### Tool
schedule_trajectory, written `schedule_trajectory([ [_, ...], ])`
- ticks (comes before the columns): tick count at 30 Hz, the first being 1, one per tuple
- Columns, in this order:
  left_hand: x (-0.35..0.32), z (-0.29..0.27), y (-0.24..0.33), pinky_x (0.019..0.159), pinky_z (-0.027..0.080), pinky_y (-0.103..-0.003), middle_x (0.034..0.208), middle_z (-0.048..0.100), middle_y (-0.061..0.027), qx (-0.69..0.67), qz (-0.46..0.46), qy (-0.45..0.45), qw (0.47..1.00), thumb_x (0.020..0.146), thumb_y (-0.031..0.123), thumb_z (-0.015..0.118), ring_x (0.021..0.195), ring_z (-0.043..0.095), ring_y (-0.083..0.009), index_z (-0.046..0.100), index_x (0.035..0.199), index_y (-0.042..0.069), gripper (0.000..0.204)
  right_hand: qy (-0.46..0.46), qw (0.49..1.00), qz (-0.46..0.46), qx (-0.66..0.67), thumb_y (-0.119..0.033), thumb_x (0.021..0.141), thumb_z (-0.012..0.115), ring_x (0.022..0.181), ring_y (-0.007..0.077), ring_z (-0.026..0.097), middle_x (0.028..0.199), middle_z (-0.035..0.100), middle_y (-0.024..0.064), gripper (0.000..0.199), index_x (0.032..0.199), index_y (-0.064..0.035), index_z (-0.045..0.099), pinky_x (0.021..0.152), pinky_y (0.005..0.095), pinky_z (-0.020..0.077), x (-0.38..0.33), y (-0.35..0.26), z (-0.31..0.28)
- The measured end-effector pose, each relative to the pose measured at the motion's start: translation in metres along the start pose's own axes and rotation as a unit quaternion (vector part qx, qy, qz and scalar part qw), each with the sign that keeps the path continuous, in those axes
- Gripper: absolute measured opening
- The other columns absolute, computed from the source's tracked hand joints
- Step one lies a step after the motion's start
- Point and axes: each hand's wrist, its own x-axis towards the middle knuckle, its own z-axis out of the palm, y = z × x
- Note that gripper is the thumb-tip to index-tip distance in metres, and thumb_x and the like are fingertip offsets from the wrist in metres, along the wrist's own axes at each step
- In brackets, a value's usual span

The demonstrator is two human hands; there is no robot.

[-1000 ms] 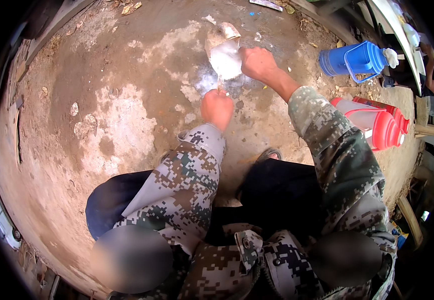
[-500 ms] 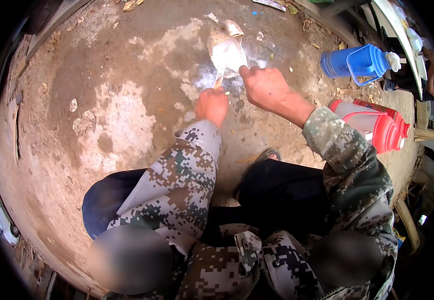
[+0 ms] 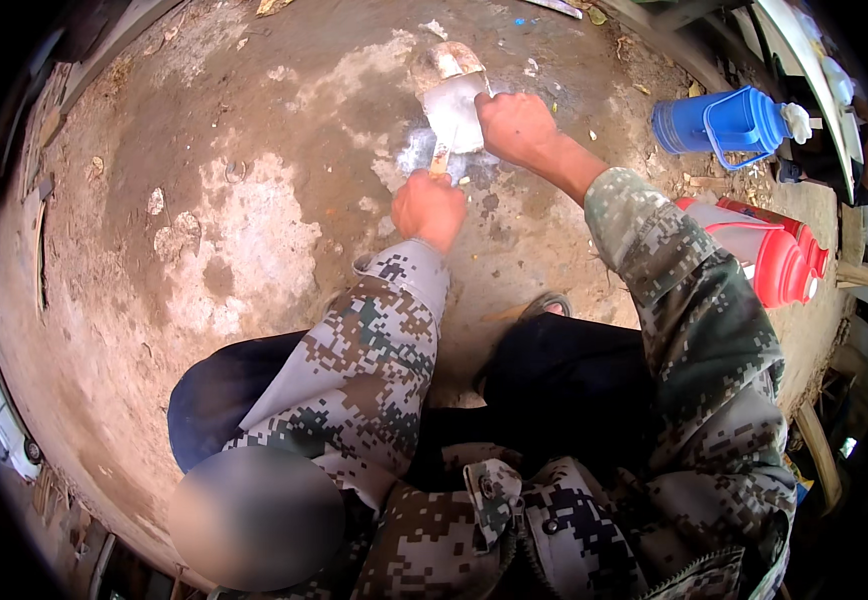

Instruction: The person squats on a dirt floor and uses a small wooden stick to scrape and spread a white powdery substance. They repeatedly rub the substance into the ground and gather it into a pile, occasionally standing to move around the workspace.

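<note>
My left hand (image 3: pixel 429 210) is closed around the pale handle of a broad-bladed metal tool, cleaver-like in shape. Its flat, grey-silver blade (image 3: pixel 454 112) points away from me, low over the dirty floor. Beyond the blade's far end shows a rounded, brown-and-white stained piece (image 3: pixel 448 62); whether it is joined to the blade I cannot tell. At the blade's right edge, my right hand (image 3: pixel 519 130) is closed with its fingertips pinched together. Anything within that pinch is hidden.
On the right stands or lies a blue thermos flask (image 3: pixel 719 125) with a handle. Nearer me are a red-and-white flask (image 3: pixel 769 255) and a darker red one (image 3: pixel 799 235) behind it. My sandalled foot (image 3: pixel 551 304) rests on the stained floor (image 3: pixel 254 230). Wooden pieces line the right edge.
My right hand has slid up along the blade's right edge, away from me. The bright glare on the blade has dulled to grey. My left hand keeps its grip.
</note>
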Motion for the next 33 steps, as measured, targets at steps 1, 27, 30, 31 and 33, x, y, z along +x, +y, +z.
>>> schedule_trajectory([
  [1, 0.001, -0.002, 0.001, 0.086, 0.051, -0.048, 0.101, 0.071, -0.0226, 0.009, 0.003, 0.006, 1.000, 0.088, 0.027, 0.067, 0.100, 0.066, -0.0416, 0.070, 0.100, 0.002, 0.028, -0.008, 0.999, 0.039, 0.030, -0.012, 0.084, 0.056, 0.095, 0.0345, 0.072, 0.101, 0.073, 0.0205, 0.025, 0.101, -0.0012, 0.070, 0.083, 0.0446, 0.0572, 0.005, 0.003, -0.002],
  [27, -0.024, -0.018, -0.009, 0.089, 0.049, -0.050, 0.108, 0.070, -0.0232, 0.037, -0.015, 0.003, 0.999, 0.093, 0.029, 0.060, 0.103, 0.065, -0.0427, 0.065, 0.114, 0.006, 0.032, -0.019, 0.996, -0.007, 0.089, -0.012, 0.087, 0.049, 0.098, 0.0439, 0.068, 0.098, 0.070, 0.0275, 0.027, 0.107, 0.0002, 0.064, 0.088, 0.0519, 0.0524, -0.018, 0.029, 0.022],
  [30, -0.022, -0.016, -0.015, 0.090, 0.049, -0.051, 0.108, 0.069, -0.0240, 0.032, -0.020, 0.016, 0.999, 0.093, 0.030, 0.061, 0.104, 0.064, -0.0438, 0.067, 0.113, 0.006, 0.032, 0.038, 0.985, 0.054, 0.161, -0.011, 0.087, 0.049, 0.096, 0.0439, 0.068, 0.096, 0.070, 0.0283, 0.028, 0.108, 0.0007, 0.064, 0.086, 0.0520, 0.0529, -0.012, 0.032, 0.015],
  [31, -0.020, -0.013, -0.016, 0.089, 0.049, -0.050, 0.107, 0.070, -0.0239, 0.031, -0.017, 0.020, 0.999, 0.093, 0.030, 0.062, 0.103, 0.065, -0.0437, 0.068, 0.112, 0.006, 0.031, 0.043, 0.986, 0.060, 0.151, -0.011, 0.087, 0.049, 0.095, 0.0437, 0.069, 0.096, 0.070, 0.0282, 0.028, 0.107, 0.0005, 0.064, 0.085, 0.0520, 0.0531, -0.011, 0.033, 0.014],
  [33, -0.016, -0.010, -0.020, 0.087, 0.050, -0.050, 0.104, 0.070, -0.0239, 0.029, -0.020, 0.009, 0.999, 0.092, 0.029, 0.063, 0.101, 0.065, -0.0433, 0.070, 0.108, 0.006, 0.029, 0.054, 0.987, 0.074, 0.131, -0.011, 0.086, 0.049, 0.094, 0.0434, 0.069, 0.095, 0.070, 0.0280, 0.027, 0.106, 0.0000, 0.063, 0.084, 0.0521, 0.0535, -0.011, 0.035, 0.011],
])
